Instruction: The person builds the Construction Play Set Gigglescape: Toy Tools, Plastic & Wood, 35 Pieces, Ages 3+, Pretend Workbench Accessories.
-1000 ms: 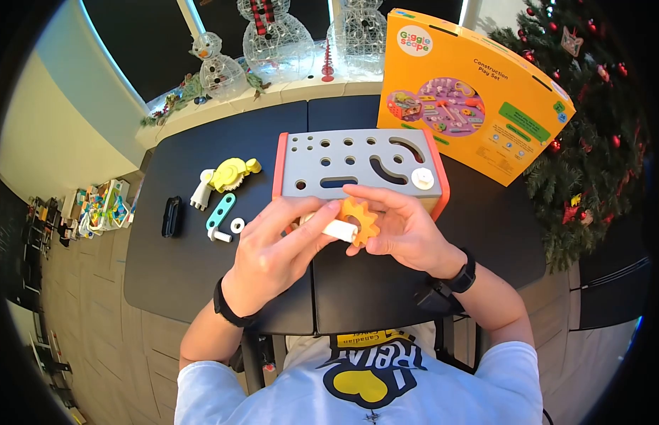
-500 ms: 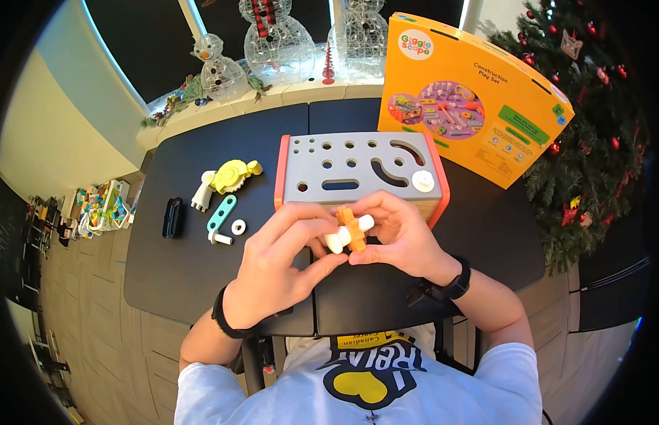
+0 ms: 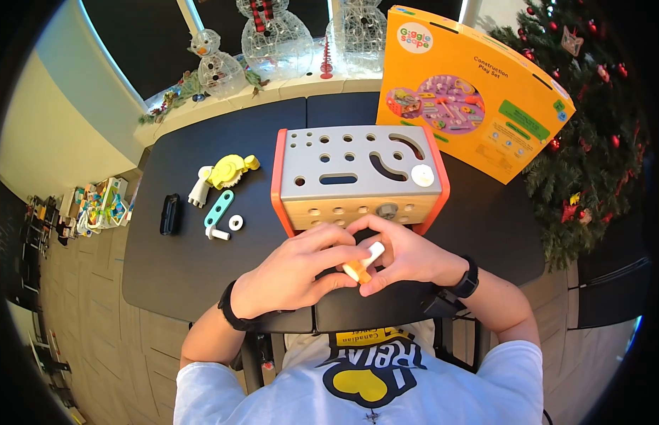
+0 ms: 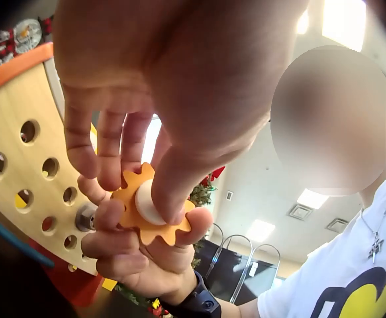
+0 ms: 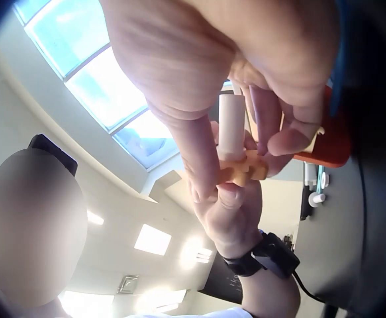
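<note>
An orange toy gear (image 3: 356,271) is held between both hands in front of the toy workbench (image 3: 305,161), with a white toy bolt (image 3: 375,251) through its middle. My left hand (image 3: 298,273) pinches the bolt, its thumb pressed on the round bolt head in the left wrist view. My right hand (image 3: 418,258) grips the gear (image 4: 160,232) by its toothed edge. In the right wrist view the bolt's shaft (image 5: 231,126) sticks out of the gear, between the right thumb and fingers.
Left of the workbench lie a yellow toy saw (image 3: 230,171), a teal strip with holes (image 3: 218,209), a white ring (image 3: 235,222), another white bolt (image 3: 217,233) and a black case (image 3: 171,214). An orange box (image 3: 471,78) stands behind on the right. A white piece (image 3: 422,175) sits on the workbench top.
The bolt, earlier beside the gear, now passes through it. Both hands have come down closer to the body, uncovering the workbench's wooden front.
</note>
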`<state>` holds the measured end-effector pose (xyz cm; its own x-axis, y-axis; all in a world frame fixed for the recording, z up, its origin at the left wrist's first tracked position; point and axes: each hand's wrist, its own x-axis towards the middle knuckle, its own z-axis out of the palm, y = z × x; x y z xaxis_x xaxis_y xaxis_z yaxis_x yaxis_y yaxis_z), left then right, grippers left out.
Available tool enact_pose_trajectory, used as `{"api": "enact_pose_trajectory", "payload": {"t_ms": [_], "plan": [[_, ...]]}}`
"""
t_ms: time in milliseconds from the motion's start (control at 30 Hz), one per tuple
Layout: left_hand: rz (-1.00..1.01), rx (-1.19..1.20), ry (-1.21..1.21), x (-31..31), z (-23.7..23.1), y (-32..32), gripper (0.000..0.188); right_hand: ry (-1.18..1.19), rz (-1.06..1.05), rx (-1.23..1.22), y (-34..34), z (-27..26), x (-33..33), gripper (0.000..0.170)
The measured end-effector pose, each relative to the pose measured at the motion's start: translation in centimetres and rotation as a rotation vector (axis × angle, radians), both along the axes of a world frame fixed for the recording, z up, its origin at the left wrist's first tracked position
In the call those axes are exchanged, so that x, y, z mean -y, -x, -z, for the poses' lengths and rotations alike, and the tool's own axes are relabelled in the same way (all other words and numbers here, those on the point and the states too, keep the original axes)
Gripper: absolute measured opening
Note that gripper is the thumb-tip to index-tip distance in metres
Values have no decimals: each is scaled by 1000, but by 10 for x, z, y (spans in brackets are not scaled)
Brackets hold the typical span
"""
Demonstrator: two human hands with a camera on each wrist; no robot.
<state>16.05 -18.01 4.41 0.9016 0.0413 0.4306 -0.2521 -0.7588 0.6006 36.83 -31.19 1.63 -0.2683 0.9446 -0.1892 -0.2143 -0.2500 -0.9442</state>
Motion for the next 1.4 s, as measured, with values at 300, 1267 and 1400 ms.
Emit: {"api": "enact_pose_trajectory", "payload": {"t_ms": [300,1267,1400], "plan": [[-201,-97,-109,5,18,-1,31,-60,154,349,0,5,11,57],[-647,15,-290,-17,24,-9,62,-879,405,1466,8,-24,-43,74],[-920,213,-553,-20,16,-9,122,-883,428,1544,12,-23,-48,71]]}}
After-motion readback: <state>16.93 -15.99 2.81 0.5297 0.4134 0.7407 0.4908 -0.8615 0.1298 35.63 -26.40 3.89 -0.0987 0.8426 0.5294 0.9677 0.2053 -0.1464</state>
